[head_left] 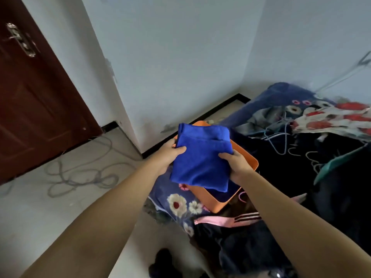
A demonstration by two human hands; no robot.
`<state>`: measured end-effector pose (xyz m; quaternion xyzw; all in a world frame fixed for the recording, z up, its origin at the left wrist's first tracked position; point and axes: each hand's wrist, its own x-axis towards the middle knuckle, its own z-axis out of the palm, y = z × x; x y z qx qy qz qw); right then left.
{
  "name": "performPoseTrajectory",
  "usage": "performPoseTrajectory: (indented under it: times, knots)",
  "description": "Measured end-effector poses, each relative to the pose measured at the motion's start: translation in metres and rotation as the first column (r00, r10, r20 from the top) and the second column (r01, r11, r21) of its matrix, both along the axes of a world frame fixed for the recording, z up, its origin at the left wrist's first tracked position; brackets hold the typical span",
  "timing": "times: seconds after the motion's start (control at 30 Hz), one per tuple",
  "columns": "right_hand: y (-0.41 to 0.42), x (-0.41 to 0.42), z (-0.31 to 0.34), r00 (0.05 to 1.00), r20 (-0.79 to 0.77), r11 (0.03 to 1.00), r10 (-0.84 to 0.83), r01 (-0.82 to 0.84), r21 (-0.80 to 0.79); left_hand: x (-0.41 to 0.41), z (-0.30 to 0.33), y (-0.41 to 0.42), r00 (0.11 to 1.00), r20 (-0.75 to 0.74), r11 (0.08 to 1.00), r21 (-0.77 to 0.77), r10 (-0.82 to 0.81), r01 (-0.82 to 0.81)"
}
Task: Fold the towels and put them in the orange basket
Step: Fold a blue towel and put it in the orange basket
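Head view: a folded blue towel [200, 157] is held above the orange basket [252, 160].
Left hand [168, 155]: closed on the towel's left edge.
Right hand [237, 165]: closed on its right edge.
Basket: set on a floral blanket [176, 203].

Head-worn view, forward and downward

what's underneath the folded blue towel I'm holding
The orange basket sits below the blue towel, held by your left hand and right hand. Something dark blue shows inside; the towel covers the rest.
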<state>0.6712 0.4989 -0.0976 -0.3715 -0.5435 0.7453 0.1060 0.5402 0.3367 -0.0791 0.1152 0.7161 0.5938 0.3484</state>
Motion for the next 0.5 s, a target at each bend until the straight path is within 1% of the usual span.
performPoseTrajectory:
  times: [0.07, 0.13, 0.2, 0.3, 0.4, 0.43, 0.5]
  knots:
    - [0.025, -0.010, -0.012, 0.996, 0.025, 0.997, -0.081, 0.081, 0.005, -0.026, -0.013, 0.039, 0.995, -0.036, 0.994, -0.059, -0.096, 0.093]
    - [0.047, -0.019, -0.031, 0.981, 0.084, 0.985, -0.173, 0.171, 0.029, -0.046, -0.033, 0.077, 0.986, -0.050, 0.981, -0.122, -0.157, 0.150]
    - [0.063, -0.026, -0.058, 0.946, 0.197, 0.966, -0.258, 0.249, 0.071, -0.060, -0.063, 0.113, 0.972, -0.017, 0.952, -0.209, -0.232, 0.224]
    - [0.071, -0.033, -0.099, 0.841, 0.402, 0.930, -0.362, 0.352, 0.102, -0.076, -0.113, 0.150, 0.936, 0.088, 0.885, -0.305, -0.342, 0.352]
    - [0.076, -0.041, -0.141, 0.721, 0.573, 0.917, -0.389, 0.362, 0.167, -0.089, -0.167, 0.179, 0.895, 0.193, 0.822, -0.354, -0.402, 0.445]
    - [0.076, -0.043, -0.160, 0.670, 0.622, 0.905, -0.405, 0.390, 0.170, -0.091, -0.187, 0.187, 0.877, 0.232, 0.790, -0.382, -0.420, 0.480]
    - [0.074, -0.048, -0.187, 0.602, 0.661, 0.873, -0.447, 0.456, 0.175, -0.090, -0.215, 0.196, 0.854, 0.295, 0.739, -0.430, -0.428, 0.519]
